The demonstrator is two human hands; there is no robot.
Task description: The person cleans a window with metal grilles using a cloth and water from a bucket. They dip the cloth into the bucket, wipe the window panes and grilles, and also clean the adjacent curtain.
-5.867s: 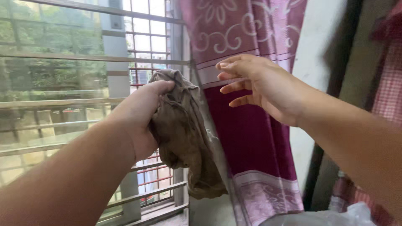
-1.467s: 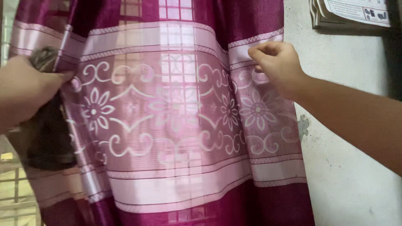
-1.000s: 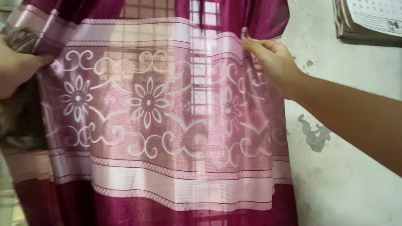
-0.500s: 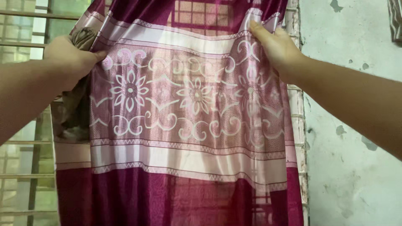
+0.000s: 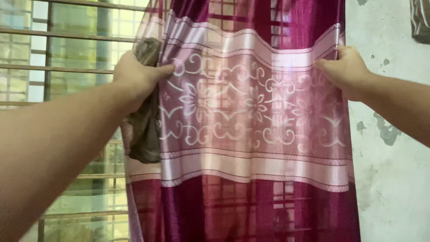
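Observation:
A maroon curtain with a pale pink band and white flower pattern hangs over a barred window. My left hand pinches the curtain's left edge and also holds a crumpled grey-brown cloth, which dangles below the fist. My right hand grips the curtain's right edge at about the same height, close to the wall. The fabric is stretched flat between both hands, and light shows the window grille through it.
A window with horizontal metal bars fills the left side, with greenery outside. A pale, stained plaster wall stands at the right. The corner of something hanging on the wall shows at the top right.
Both hands have spread further apart, pulling the curtain wider and to the right. The view has shifted left, so more of the window bars show.

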